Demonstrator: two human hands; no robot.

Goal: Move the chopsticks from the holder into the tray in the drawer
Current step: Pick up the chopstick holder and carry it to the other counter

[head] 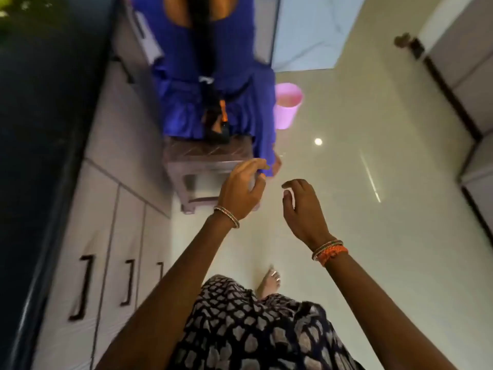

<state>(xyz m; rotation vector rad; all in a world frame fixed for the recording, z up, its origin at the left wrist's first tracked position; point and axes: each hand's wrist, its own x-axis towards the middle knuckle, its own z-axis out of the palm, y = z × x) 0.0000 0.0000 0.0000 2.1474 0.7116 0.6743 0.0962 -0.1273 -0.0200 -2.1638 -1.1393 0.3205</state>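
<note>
Here, the head view looks steeply down along a kitchen floor.
Left hand (244,189): raised in front of the body, fingers (253,164) loosely curled and apart, holding nothing; thin bangles (227,216) circle the wrist.
Right hand (302,206): raised just beside the left, not touching it; fingers (292,184) bent and relaxed, gripping nothing; bangles and an orange thread band (330,252) sit on the wrist.
Chopsticks, holder, tray: none can be seen in this view, so their place cannot be told.
Bench (40,156): dark top running along the left edge of the view, blurred.
Cabinet fronts (106,236): pale doors and drawers below the bench, all shut, with dark bar handles (81,287).
Stool (205,169): brown, standing on the floor near the cabinets, beyond the left hand.
Second person (210,76): in a blue garment, seated on the stool, back to the camera.
Pink bucket (286,105): on the floor just beside the seated person.
Floor (373,156): pale glossy tiles with a bright light reflection.
Wearer: patterned dark garment (253,329) at the bottom, one bare foot (269,283) on the floor.
</note>
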